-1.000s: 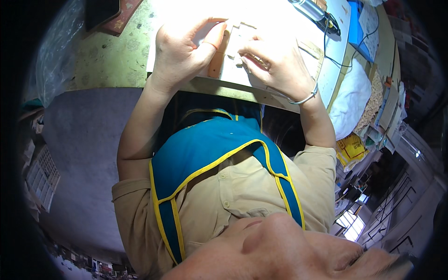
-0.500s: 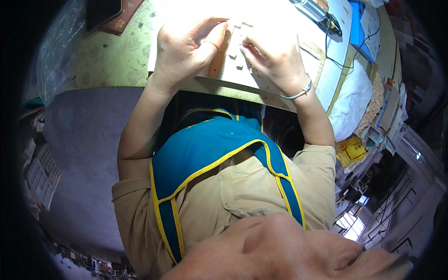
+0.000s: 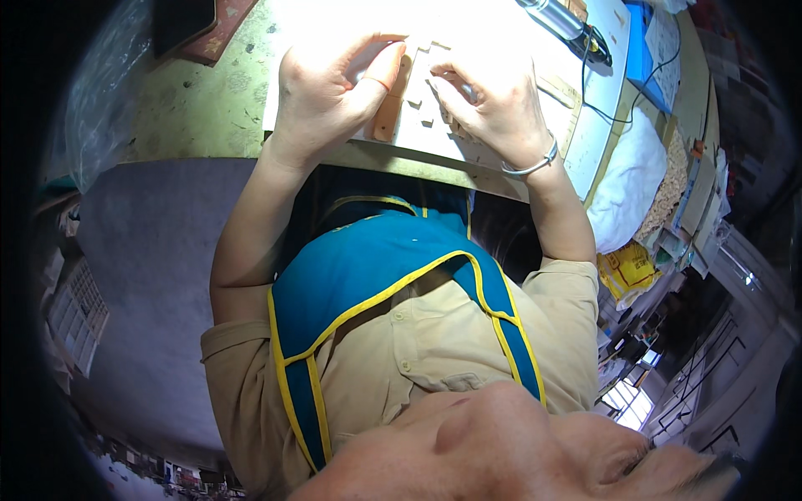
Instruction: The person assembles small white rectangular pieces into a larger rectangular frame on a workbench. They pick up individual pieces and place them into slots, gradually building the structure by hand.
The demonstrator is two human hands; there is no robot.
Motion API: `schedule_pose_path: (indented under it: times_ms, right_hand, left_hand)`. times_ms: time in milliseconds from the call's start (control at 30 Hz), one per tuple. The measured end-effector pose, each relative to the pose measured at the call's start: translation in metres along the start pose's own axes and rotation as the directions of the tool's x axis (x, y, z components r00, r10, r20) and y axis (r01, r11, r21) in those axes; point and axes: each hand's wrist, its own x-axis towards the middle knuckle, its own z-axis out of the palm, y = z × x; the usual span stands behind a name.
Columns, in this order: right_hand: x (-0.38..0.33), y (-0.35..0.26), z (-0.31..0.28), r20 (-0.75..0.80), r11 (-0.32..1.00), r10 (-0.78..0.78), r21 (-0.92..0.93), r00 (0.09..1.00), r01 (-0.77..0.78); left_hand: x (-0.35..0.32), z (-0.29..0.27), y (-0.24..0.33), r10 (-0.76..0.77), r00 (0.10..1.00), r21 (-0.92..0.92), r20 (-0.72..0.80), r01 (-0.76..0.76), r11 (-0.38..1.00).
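A white board lies on the worktable under strong glare. My left hand grips a narrow brown wooden strip that stands upright on the board, thumb pressed against its side. My right hand, with a silver bracelet on the wrist, rests just to the right of the strip. Its fingertips pinch together on one of several small wooden pieces scattered on the board. The glare hides the details of these pieces.
The green, worn tabletop extends left of the board. A silver tool with a black cord lies at the back right, by a blue object. A white bundle and a yellow packet sit lower right.
My right hand has shifted slightly left, closer to the wooden strip. My left hand has stayed on the strip.
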Motion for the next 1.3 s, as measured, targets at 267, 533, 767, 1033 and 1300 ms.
schedule_pose_path:
  times_ms: [267,533,767,1033,1300]
  right_hand:
    - [0.005,-0.002,0.013,-0.058,0.988,0.091,0.128,0.994,-0.083]
    - [0.021,-0.005,0.004,-0.052,0.994,0.043,0.103,0.998,-0.037]
    - [0.013,0.006,0.003,-0.095,0.999,-0.039,0.031,0.995,0.042]
    - [-0.001,-0.017,-0.008,-0.011,0.989,-0.048,0.14,0.999,0.049]
    - [-0.003,-0.017,0.002,0.044,0.994,-0.02,0.107,0.999,0.015]
  left_hand:
    - [-0.001,0.001,0.0,-0.011,1.0,-0.046,-0.002,0.011,0.999]
    - [-0.001,0.001,-0.003,0.001,1.0,-0.055,-0.014,-0.002,0.998]
    - [-0.001,0.002,-0.005,0.042,0.999,-0.055,-0.03,-0.043,0.998]
    - [0.0,0.005,-0.007,0.051,0.997,-0.014,-0.06,-0.052,0.999]
    - [0.0,0.001,-0.001,0.001,1.0,0.011,-0.026,-0.001,1.0]
